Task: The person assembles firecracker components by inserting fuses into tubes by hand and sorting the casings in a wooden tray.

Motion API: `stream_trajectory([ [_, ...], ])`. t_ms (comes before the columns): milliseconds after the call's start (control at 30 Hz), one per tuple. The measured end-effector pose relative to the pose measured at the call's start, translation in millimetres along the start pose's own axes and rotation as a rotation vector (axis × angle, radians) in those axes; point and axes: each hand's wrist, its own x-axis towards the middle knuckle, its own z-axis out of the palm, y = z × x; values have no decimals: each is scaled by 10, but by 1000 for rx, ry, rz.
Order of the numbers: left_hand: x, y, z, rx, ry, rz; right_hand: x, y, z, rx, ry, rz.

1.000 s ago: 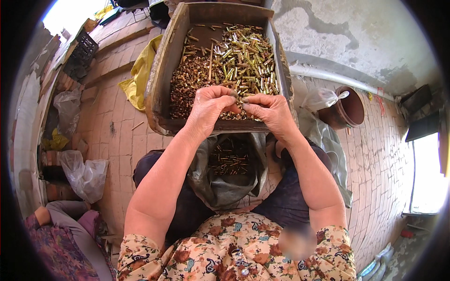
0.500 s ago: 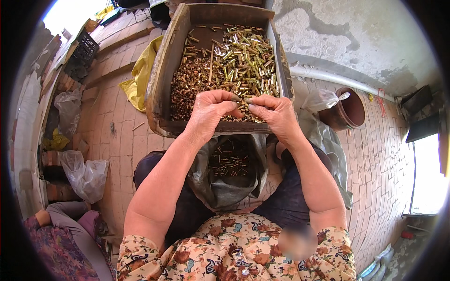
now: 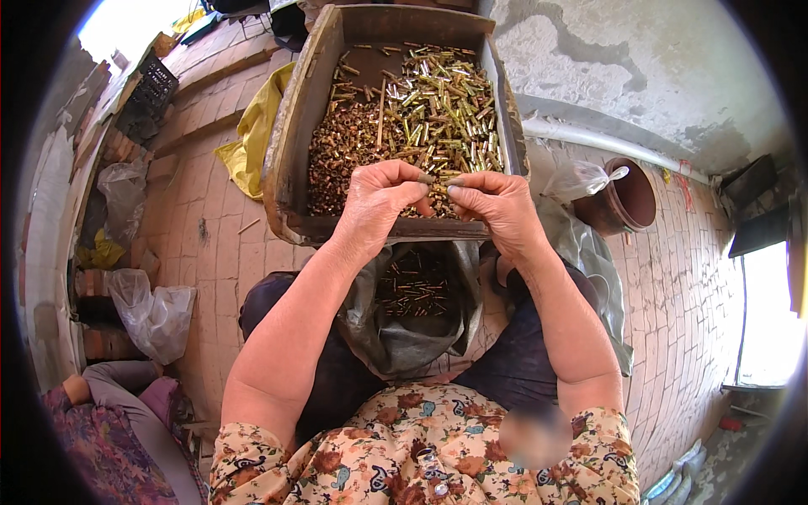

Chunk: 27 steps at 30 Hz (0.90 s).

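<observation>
A wooden tray (image 3: 286, 160) in front of me holds a heap of small brass tubes and pins (image 3: 404, 118). My left hand (image 3: 374, 202) and my right hand (image 3: 497, 206) hover over the tray's near edge, fingertips pinched together and almost touching each other. Something small seems to sit between the fingertips, but it is too small to make out. Below the hands, between my knees, a grey bag (image 3: 412, 311) gapes open with several brass pieces inside it.
A yellow cloth (image 3: 252, 135) lies left of the tray on the brick floor. A brown clay pot (image 3: 627, 198) and a clear plastic bag (image 3: 576, 178) stand at the right by the wall. More plastic bags (image 3: 151, 311) and a black crate (image 3: 143, 101) are on the left.
Both hands have lifted slightly from the brass heap and drawn their fingertips together over the tray's near edge.
</observation>
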Motion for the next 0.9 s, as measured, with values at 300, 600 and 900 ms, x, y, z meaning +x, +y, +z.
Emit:
stream_trajectory([
  [300,-65,60,55,87,11,-19,-51,-22,28,36,26,3],
  [600,-81,82,59,53,-28,-37,-50,-18,-5,24,31,-18],
  [900,-76,39,-1,19,-102,-35,-54,6,4,146,55,35],
])
